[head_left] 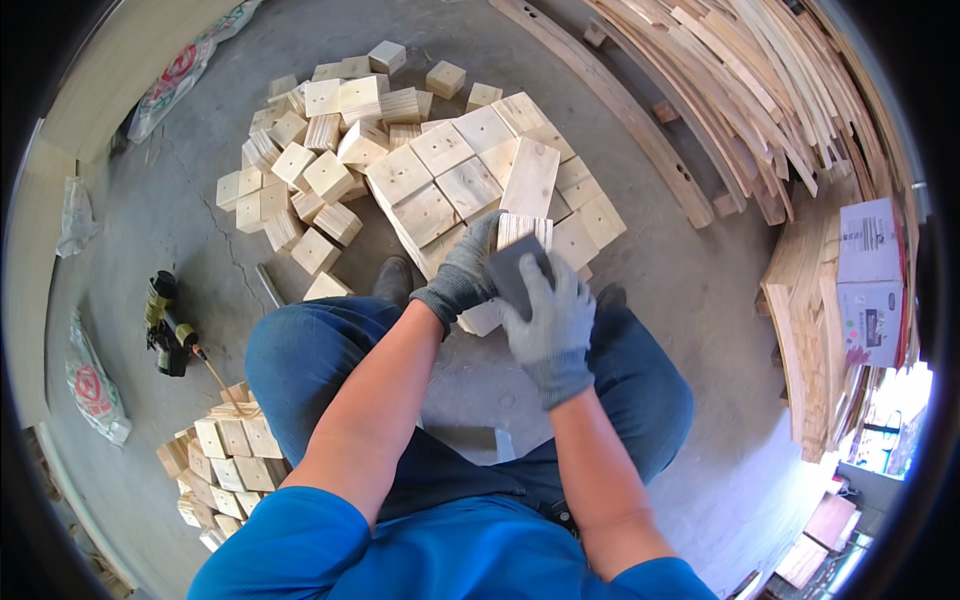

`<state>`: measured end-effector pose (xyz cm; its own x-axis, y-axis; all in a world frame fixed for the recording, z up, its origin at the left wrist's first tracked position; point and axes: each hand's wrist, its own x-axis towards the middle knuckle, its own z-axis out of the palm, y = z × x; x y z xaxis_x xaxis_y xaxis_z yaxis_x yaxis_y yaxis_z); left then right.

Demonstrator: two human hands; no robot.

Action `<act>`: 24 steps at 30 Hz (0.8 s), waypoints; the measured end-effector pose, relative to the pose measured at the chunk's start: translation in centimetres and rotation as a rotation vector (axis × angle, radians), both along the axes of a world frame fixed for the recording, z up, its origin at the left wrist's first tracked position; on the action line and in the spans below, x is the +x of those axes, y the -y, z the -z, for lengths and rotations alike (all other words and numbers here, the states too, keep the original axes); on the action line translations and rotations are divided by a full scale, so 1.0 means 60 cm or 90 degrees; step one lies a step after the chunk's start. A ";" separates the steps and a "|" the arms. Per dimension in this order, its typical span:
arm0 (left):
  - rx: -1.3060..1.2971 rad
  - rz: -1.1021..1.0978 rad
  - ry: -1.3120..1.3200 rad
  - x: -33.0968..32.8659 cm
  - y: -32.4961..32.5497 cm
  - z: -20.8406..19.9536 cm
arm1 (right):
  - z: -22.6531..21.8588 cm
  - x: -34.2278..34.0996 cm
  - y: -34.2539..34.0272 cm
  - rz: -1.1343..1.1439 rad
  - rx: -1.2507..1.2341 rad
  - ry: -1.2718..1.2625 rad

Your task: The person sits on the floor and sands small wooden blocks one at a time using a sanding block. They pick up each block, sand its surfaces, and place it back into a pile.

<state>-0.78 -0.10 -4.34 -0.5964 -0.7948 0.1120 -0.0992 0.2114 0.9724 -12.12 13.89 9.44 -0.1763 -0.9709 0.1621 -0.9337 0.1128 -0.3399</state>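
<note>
Pale rectangular wooden block with a striped, layered end (pixel 530 180): you have it at the centre of the frame, lying over the neat grid of pale square wooden blocks (pixel 468 188), its striped end toward you. The fingers of your left hand, in a grey knitted glove (pixel 467 268), are curled against its left side and seem to grip it, though the thumb is hidden. Your right hand, in a lighter grey glove (pixel 553 320), has its fingers wrapped around a dark grey flat-faced block (pixel 512 272), which looks like a sanding block and sits right at the striped end; whether the two touch, you cannot tell from here.

To work that end well, keep the dark face flat on it, press evenly, and avoid rocking, which would likely round the corners. Brace firmly with your left hand and keep its fingertips out of the stroke.

As for containers, a pale printed cardboard carton (pixel 868 285) stands at the right edge, and a white plastic bag with red print (pixel 95 390) lies at the lower left. You cannot see what either holds.
</note>
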 end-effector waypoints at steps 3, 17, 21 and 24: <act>0.016 -0.021 -0.022 -0.001 -0.007 -0.013 | -0.001 -0.021 0.096 0.039 0.018 -0.029; 0.024 -0.037 0.030 0.006 -0.011 0.002 | 0.004 -0.014 -0.012 0.015 0.017 -0.008; 0.040 -0.047 -0.024 -0.003 -0.015 0.016 | 0.006 -0.011 -0.057 -0.001 0.011 0.011; 0.010 -0.031 0.044 -0.001 -0.016 -0.011 | 0.013 -0.026 -0.030 0.009 -0.001 -0.003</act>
<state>-0.81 0.88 -3.67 -0.5626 -0.8245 0.0598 -0.1760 0.1902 0.9659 -13.69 15.69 8.64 -0.1892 -0.9679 0.1652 -0.9336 0.1252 -0.3358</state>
